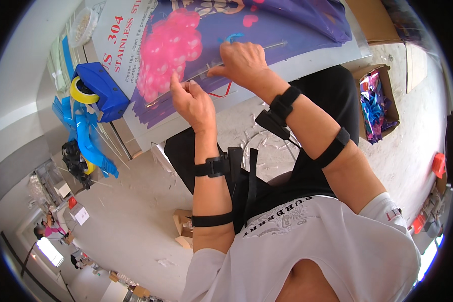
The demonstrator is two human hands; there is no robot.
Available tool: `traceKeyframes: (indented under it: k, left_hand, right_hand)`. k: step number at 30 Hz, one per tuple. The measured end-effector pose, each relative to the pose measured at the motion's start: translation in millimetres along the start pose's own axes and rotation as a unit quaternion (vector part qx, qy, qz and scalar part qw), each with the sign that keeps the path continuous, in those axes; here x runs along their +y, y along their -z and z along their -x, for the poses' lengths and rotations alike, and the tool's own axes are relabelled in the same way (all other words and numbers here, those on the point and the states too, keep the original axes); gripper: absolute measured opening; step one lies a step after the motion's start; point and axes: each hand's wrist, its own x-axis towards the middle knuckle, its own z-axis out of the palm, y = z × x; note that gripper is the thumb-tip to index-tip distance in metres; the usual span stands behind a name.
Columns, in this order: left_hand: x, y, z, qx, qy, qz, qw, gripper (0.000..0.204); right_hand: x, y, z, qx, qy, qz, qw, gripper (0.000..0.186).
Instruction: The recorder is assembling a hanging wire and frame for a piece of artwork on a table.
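Observation:
A purple plastic sheet (277,30) printed with a cluster of pink balloons (171,50) lies over the table. Along its near side runs a thin, pale rod-like strip (276,47), passing under both hands. My left hand (195,104) is closed at the sheet's near edge, thumb and forefinger together by the strip. Further right and a little farther away, my right hand (244,63) rests with curled fingers and its thumb pointing left along the strip. A small bright blue piece (231,38) shows just beyond its knuckles. What either hand pinches is too small to make out.
At the table's left stands a blue tape dispenser (100,90) with yellow tape, beside blue ribbon strips (85,126). A clear tub (83,26) sits at the far left. Right of my knee, a cardboard box (377,103) holds shiny blue and purple foil. White scraps litter the floor.

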Motion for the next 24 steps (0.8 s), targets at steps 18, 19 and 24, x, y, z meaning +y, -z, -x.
traceKeyframes:
  k: [18, 19, 24]
  left_hand:
    - [-15.8, 3.0, 10.9, -0.162, -0.247, -0.362, 0.884, 0.068]
    - [-14.7, 3.1, 11.3, -0.159, -0.239, -0.368, 0.884, 0.067]
    - [-23.4, 18.0, 7.0, -0.14, -0.207, -0.403, 0.88, 0.067]
  right_hand:
    - [5.3, -25.9, 46.1, 0.039, 0.164, 0.039, 0.985, 0.058]
    - [6.1, -25.3, 46.0, 0.041, 0.165, 0.04, 0.985, 0.058]
    - [26.0, -17.5, 47.3, 0.037, 0.116, 0.061, 0.991, 0.07]
